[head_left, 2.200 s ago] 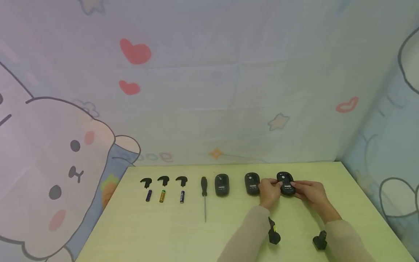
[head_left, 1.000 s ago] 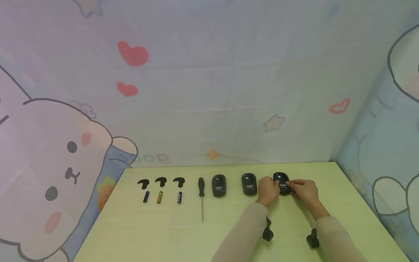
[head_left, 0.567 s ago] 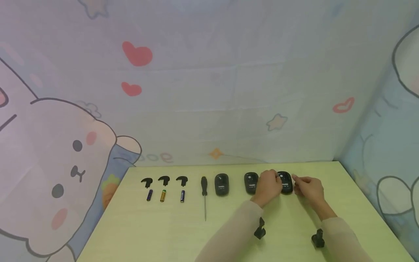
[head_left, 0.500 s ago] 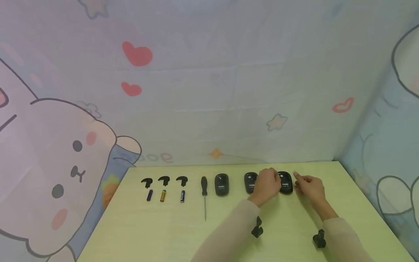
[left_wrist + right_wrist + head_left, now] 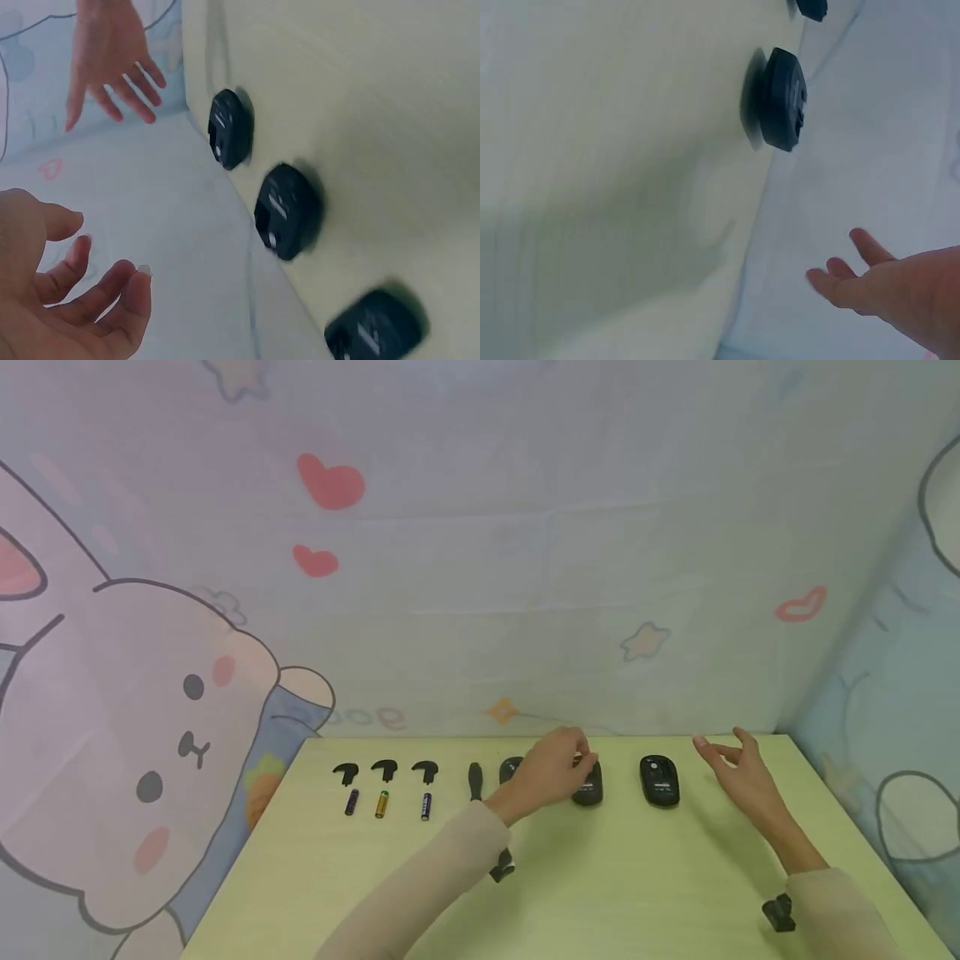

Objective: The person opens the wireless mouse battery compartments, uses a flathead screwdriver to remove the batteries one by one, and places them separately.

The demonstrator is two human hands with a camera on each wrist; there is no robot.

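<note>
Three black computer mice lie in a row along the back of the table. The right-hand mouse (image 5: 660, 780) is fully visible between my hands. My left hand (image 5: 546, 770) hovers with loosely bent fingers, overlapping the middle mouse (image 5: 589, 787) and most of the left-hand mouse (image 5: 510, 767) in the head view. Nothing is held in it, as the left wrist view shows. My right hand (image 5: 742, 774) is raised to the right of the row, fingers spread and holding nothing. In the right wrist view it is well apart from the nearest mouse (image 5: 781, 101).
Left of the mice lies a screwdriver (image 5: 476, 781), its shaft hidden by the left arm. Further left are three small black hooked pieces (image 5: 385, 769), with batteries (image 5: 382, 804) below them. A printed cloth backdrop (image 5: 480, 568) rises behind the pale table (image 5: 600, 893).
Both hands have let go of the right-hand mouse and lifted away, the left hand moving left and the right hand moving right. The mouse stays on the table. The head view has shifted slightly.
</note>
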